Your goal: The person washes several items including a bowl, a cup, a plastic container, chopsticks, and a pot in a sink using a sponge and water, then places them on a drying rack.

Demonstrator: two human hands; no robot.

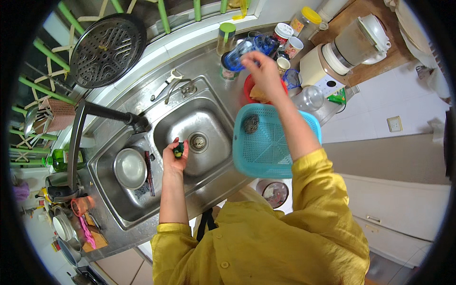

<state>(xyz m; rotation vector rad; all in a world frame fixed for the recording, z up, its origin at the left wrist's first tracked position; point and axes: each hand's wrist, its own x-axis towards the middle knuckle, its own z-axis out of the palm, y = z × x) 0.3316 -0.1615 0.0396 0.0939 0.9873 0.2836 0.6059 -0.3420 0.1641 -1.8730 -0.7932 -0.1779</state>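
Observation:
My left hand (175,155) is over the left side of the empty right sink basin (213,124), its fingers closed around a small dark green object (178,150) with a yellowish spot. My right hand (262,71) is raised beside blue-tinted glassware (239,55), above a red bowl (248,89) with a tan cloth or sponge in it. Its fingers are bent, and whether they touch the glassware cannot be told. Below my right forearm sits a turquoise plastic basket (263,153) holding a steel wool scourer (251,123).
A metal bowl (130,168) and dark reddish chopsticks (149,174) lie in the left basin. A black faucet (103,110) arches over the left side. Jars, cups and a blender (331,64) crowd the back right. A clear jar (310,98) stands by the basket.

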